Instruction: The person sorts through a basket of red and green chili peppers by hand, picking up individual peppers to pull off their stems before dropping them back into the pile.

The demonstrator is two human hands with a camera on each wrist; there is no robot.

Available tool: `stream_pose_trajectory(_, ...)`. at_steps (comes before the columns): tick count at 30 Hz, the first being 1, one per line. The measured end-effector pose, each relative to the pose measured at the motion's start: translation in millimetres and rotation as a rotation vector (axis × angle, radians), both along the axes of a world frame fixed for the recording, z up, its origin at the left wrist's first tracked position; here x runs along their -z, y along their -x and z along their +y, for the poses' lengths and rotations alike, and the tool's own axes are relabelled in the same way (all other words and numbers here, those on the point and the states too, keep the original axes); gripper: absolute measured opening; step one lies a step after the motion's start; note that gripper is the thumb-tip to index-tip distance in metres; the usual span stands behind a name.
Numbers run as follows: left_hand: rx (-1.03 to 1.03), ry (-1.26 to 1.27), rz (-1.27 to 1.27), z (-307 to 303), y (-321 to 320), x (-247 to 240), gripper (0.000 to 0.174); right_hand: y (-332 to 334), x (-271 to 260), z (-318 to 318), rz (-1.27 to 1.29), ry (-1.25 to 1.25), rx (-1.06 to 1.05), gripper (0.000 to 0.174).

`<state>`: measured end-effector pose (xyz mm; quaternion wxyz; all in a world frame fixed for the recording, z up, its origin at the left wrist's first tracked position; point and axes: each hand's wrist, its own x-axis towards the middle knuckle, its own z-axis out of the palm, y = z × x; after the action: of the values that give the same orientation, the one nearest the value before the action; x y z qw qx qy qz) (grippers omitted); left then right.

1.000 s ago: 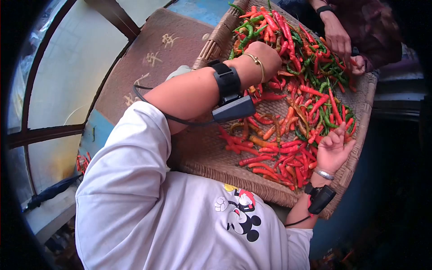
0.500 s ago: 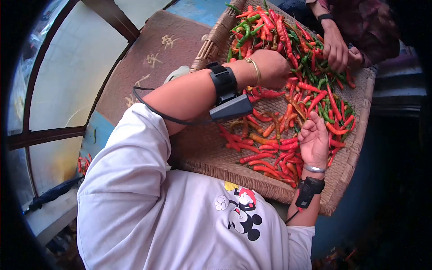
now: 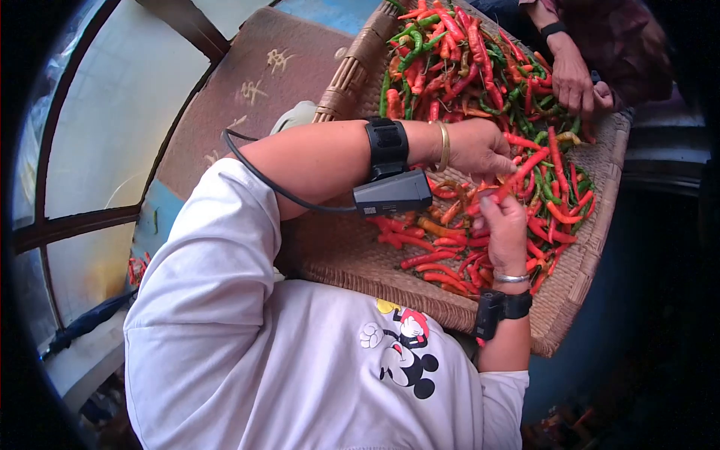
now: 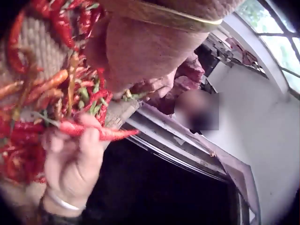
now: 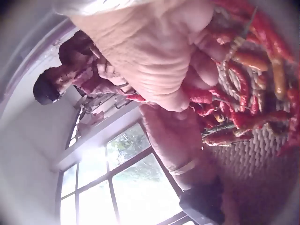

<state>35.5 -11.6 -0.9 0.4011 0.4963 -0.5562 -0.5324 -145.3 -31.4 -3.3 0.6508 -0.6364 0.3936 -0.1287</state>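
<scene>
My right hand (image 3: 508, 234), with a silver bracelet, pinches a long red chili pepper (image 3: 521, 175) between thumb and fingers. In the left wrist view the chili pepper (image 4: 110, 134) lies across those fingers, its green stem to the left. Just beyond it in the head view, my left hand (image 3: 477, 147), with a gold bracelet, reaches over the heap with the thumb close to the chili pepper. Its other fingers are mostly hidden, and I cannot tell whether they hold anything. Red, orange and green chili peppers (image 3: 450, 274) lie beneath both hands in a wicker basket (image 3: 609, 199).
Another person's hands (image 3: 574, 84) are at the basket's far right corner, over the heap. A brown mat (image 3: 251, 64) with pale characters lies left of the basket, near framed window panes (image 3: 124, 112). Black boxes on straps sit on both my forearms.
My right hand has turned from palm up to gripping a red chili pepper and moved left. My left hand has come back toward it from the heap.
</scene>
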Motion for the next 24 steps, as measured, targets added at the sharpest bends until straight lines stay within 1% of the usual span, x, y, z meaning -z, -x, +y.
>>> stream_pose_trajectory(1, -0.026, 0.276, -0.335, -3, -8, 2, 0.029, 1, -3, -3, -0.075, -0.047, 0.076, 0.012)
stream_pose_trajectory(2, -0.093, 0.442, -0.680, -3, -16, 4, 0.021, 3, -7, -9, -0.152, -0.093, 0.154, 0.012)
stream_pose_trajectory(4, -0.042, 0.223, -1.022, -4, -30, -9, 0.020, 12, -16, -25, -0.351, -0.176, 0.310, 0.014)
stream_pose_trajectory(5, -0.040, 0.222, -1.019, -8, -35, -4, 0.020, 19, -19, -32, -0.463, -0.187, 0.393, 0.017)
stream_pose_trajectory(6, -0.008, 0.163, -1.069, -12, -40, 5, 0.020, 33, -11, -47, -0.698, -0.276, 0.353, 0.026)
stream_pose_trajectory(7, 0.024, 0.104, -1.119, -13, -41, 7, 0.020, 38, -14, -52, -0.828, -0.318, 0.360, 0.031)
stream_pose_trajectory(8, 0.022, 0.105, -1.119, -12, -40, 8, 0.020, 42, -17, -56, -0.959, -0.359, 0.366, 0.036)
stream_pose_trajectory(9, 0.061, 0.088, -1.172, -8, -36, 5, 0.019, 46, -18, -59, -0.933, -0.375, 0.445, 0.042)
stream_pose_trajectory(10, 0.101, 0.070, -1.226, -5, -33, 4, 0.018, 46, -15, -58, -0.932, -0.375, 0.446, 0.042)
stream_pose_trajectory(11, 0.103, 0.070, -1.225, -5, -31, 6, 0.018, 45, -13, -55, -0.894, -0.402, 0.411, 0.044)
stream_pose_trajectory(12, 0.089, 0.133, -1.240, -3, -30, 9, 0.016, 43, -12, -51, -0.855, -0.429, 0.377, 0.045)
stream_pose_trajectory(13, 0.075, 0.197, -1.255, -2, -28, 12, 0.015, 39, -11, -50, -0.841, -0.463, 0.258, 0.041)
stream_pose_trajectory(14, 0.077, 0.197, -1.255, -2, -26, 13, 0.015, 36, -11, -47, -0.841, -0.464, 0.259, 0.041)
stream_pose_trajectory(16, 0.015, 0.190, -1.277, -1, -23, 13, 0.015, 29, -14, -41, -0.715, -0.380, 0.184, 0.038)
stream_pose_trajectory(17, 0.014, 0.190, -1.279, -3, -21, 14, 0.015, 28, -14, -38, -0.670, -0.401, 0.241, 0.035)
stream_pose_trajectory(19, -0.025, 0.077, -1.306, -5, -18, 13, 0.015, 25, -11, -33, -0.641, -0.427, 0.235, 0.034)
stream_pose_trajectory(20, -0.024, 0.078, -1.307, -6, -18, 12, 0.015, 24, -10, -31, -0.611, -0.451, 0.231, 0.033)
stream_pose_trajectory(22, -0.029, 0.000, -1.202, -1, -17, 1, 0.016, 21, -9, -27, -0.580, -0.453, 0.250, 0.030)
stream_pose_trajectory(24, -0.027, 0.000, -1.202, -3, -20, 3, 0.016, 21, -7, -26, -0.554, -0.452, 0.206, 0.030)
